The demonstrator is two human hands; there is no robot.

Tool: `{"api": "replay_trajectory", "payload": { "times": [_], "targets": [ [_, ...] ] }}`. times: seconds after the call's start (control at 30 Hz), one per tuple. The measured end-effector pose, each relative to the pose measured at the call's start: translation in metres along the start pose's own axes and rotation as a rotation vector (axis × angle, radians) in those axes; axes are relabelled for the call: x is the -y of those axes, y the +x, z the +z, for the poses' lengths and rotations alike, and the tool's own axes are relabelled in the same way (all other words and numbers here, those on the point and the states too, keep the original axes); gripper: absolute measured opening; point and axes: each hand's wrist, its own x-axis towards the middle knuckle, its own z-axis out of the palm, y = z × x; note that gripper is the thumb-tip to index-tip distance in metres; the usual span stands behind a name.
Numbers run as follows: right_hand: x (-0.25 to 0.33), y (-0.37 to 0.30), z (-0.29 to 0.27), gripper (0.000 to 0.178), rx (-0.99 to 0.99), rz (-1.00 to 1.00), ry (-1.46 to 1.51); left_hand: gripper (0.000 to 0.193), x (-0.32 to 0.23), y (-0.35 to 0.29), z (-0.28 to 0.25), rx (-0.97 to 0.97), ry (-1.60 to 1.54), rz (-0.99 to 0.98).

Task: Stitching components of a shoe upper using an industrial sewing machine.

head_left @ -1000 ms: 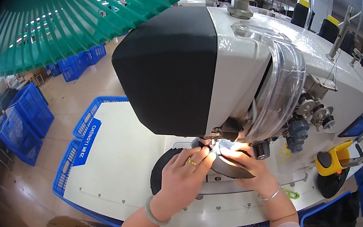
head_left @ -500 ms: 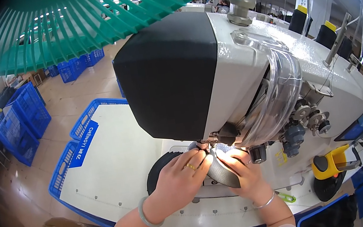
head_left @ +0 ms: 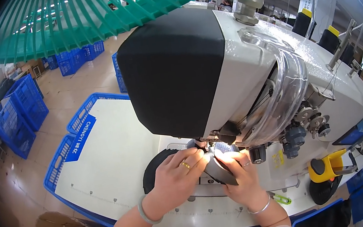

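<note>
A grey fabric piece (head_left: 219, 170), dark at its lower edge, lies under the needle area of a large white sewing machine (head_left: 244, 76) with a black head cover. My left hand (head_left: 175, 176) grips its left side, fingers bunched close to the presser foot, where the fingertips are partly hidden. On the other side, my right hand (head_left: 241, 176) holds the fabric with the thumb and fingers pinched along its right edge. Bright lamp light falls between the two hands. Black round-edged pieces (head_left: 153, 174) lie beside and partly behind my left hand.
The white table (head_left: 108, 157) has blue baskets (head_left: 59, 162) along its left edge. A green slatted basket-like thing (head_left: 84, 24) hangs over the upper left. At right are a yellow-and-black holder (head_left: 325, 167), a green-handled tool (head_left: 281, 199) and thread cones (head_left: 303, 21). Blue crates (head_left: 23, 120) stand on the floor.
The view has shifted slightly. The grey fabric has turned a little beneath the needle, and my right hand has moved slightly with it. Both hands keep their hold.
</note>
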Motion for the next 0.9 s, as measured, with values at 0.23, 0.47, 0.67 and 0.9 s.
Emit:
{"api": "replay_trajectory", "payload": {
  "times": [0.23,0.47,0.67,0.9],
  "targets": [
    [0.004,-0.002,0.005,0.05,-0.025,0.036,0.01,0.029,0.002,0.004,-0.007,0.078,-0.028,-0.01],
    [0.007,-0.001,0.006,0.051,-0.034,-0.005,-0.058,0.031,0.002,0.009,-0.012,0.148,-0.042,-0.017],
    [0.021,0.001,0.012,0.05,-0.114,0.186,0.074,0.03,0.0,0.01,-0.01,0.139,0.026,0.008],
    [0.016,0.006,0.012,0.045,-0.039,0.077,-0.076,0.022,0.015,0.006,-0.007,0.058,-0.213,-0.215]
  ]
}}
